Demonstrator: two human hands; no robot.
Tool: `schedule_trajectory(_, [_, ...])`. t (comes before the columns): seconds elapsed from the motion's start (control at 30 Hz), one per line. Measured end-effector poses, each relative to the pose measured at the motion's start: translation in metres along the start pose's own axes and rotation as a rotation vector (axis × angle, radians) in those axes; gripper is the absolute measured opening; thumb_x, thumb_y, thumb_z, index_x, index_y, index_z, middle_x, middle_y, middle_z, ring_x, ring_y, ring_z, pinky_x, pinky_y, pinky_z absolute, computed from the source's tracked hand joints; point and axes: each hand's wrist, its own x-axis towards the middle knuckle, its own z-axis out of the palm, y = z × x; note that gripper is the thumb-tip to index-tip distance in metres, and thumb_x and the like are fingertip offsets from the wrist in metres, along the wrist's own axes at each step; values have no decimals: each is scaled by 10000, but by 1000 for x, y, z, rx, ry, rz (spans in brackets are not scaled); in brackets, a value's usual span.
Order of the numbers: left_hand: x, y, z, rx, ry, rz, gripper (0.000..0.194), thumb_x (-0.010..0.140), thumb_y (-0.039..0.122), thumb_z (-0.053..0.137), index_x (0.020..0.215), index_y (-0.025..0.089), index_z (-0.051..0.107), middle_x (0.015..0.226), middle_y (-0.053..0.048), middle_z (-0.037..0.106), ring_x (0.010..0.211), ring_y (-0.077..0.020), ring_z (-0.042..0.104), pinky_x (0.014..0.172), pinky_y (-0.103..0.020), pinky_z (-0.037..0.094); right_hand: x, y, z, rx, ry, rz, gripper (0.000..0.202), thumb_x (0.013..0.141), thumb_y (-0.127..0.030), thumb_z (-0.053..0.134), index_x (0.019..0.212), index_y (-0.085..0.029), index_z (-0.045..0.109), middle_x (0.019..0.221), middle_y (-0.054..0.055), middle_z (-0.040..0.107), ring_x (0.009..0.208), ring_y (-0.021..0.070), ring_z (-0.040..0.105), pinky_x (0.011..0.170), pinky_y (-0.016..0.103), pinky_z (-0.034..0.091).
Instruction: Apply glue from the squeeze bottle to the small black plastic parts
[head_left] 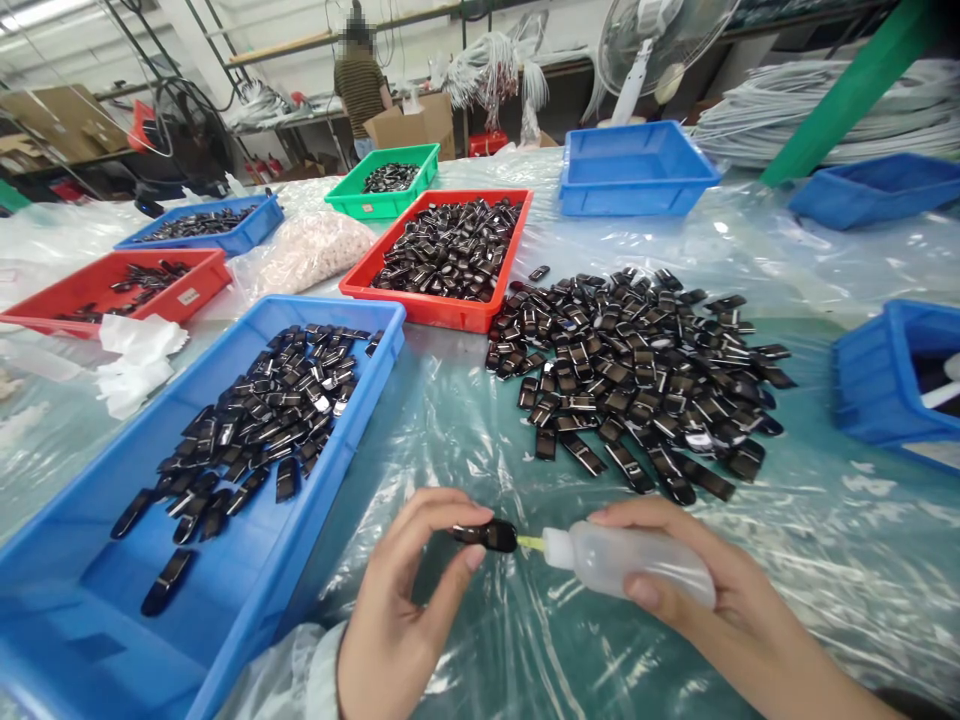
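Between thumb and fingers, my left hand (409,590) pinches a small glossy black plastic part (496,535), held level above the plastic-covered table. My right hand (690,570) is wrapped round a translucent squeeze bottle (630,560) with a white cap, tipped on its side. Its thin yellowish nozzle points left, at or very close to the right end of the black part; I cannot tell whether they touch. Beyond my hands spreads a loose pile of similar black parts (622,380). To the left, a long blue tray (300,560) holds many more of them.
Behind the pile stand a red tray (480,318) and a green tray (337,198) of black parts. A blue bin (870,380) is at the right edge, a blue tray (637,200) at the back. A bag of pale pieces (315,250) lies left. A person (364,90) stands far off.
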Motion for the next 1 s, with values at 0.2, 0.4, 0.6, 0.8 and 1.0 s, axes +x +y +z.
schedule_trajectory(0.2, [-1,1,-2,11,-6,-3,187,928,184,538,1024,323,616,1062,5,553,1016,-148,530,798,-236,432,3,-5,0,25,2,9,128,819,-336,621,944,-318,642,836,-4,683,669,194,662,428,197,481])
schedule_trajectory(0.4, [2,3,-5,43,32,-67,233,924,211,557,1081,363,637,1146,45,601,1092,-122,518,877,-197,429,0,-1,0,31,15,16,138,832,-358,615,969,-344,608,795,-29,655,521,142,594,383,179,446])
schedule_trajectory(0.6, [5,0,-8,23,185,-64,187,916,235,571,1079,315,614,1084,29,581,1016,-115,509,885,-188,395,-5,9,2,45,82,113,307,883,-455,571,1137,-283,581,935,37,668,646,179,645,494,226,541])
schedule_trajectory(0.8, [3,-4,-7,17,59,-108,245,928,241,529,1134,344,611,1149,-1,487,1078,-151,468,910,-243,366,1,9,12,44,143,9,322,873,-405,614,1170,-317,525,1233,30,574,1142,253,534,995,466,431])
schedule_trajectory(1.0, [6,-8,-7,-34,21,-143,258,910,274,530,1150,305,619,1104,-31,493,1055,-183,484,884,-285,402,2,9,14,-54,238,-63,364,886,-346,587,1211,-307,428,1206,47,522,1093,239,506,926,444,432])
